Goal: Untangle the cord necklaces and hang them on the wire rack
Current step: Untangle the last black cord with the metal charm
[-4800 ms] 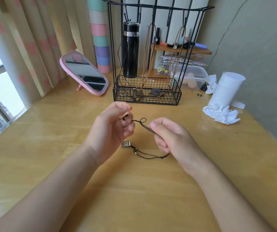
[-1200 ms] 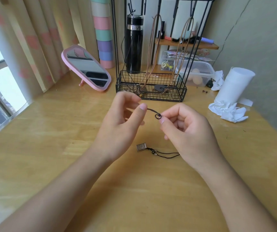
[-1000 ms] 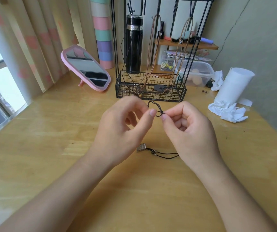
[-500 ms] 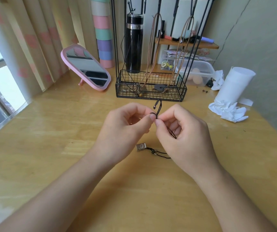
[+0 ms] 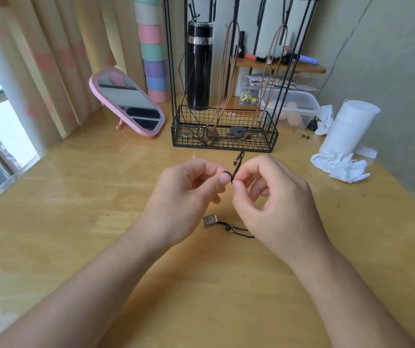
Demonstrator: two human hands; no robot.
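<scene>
Your left hand (image 5: 186, 199) and right hand (image 5: 274, 204) have met, both pinching the black cord (image 5: 238, 164) | knot unresolved, wire rack (image 5: 226, 144) waits.

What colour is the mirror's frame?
Pink. The mirror shows best in the head view, left of the wire rack.

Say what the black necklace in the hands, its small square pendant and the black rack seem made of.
Thin black cord necklace: textile string, apparently; matte, loops limply. Small square pendant: probably metal, dull silvery-bronze sheen. Black wire rack: painted metal wire, apparently; thin rigid bars, welded-looking grid.
</scene>
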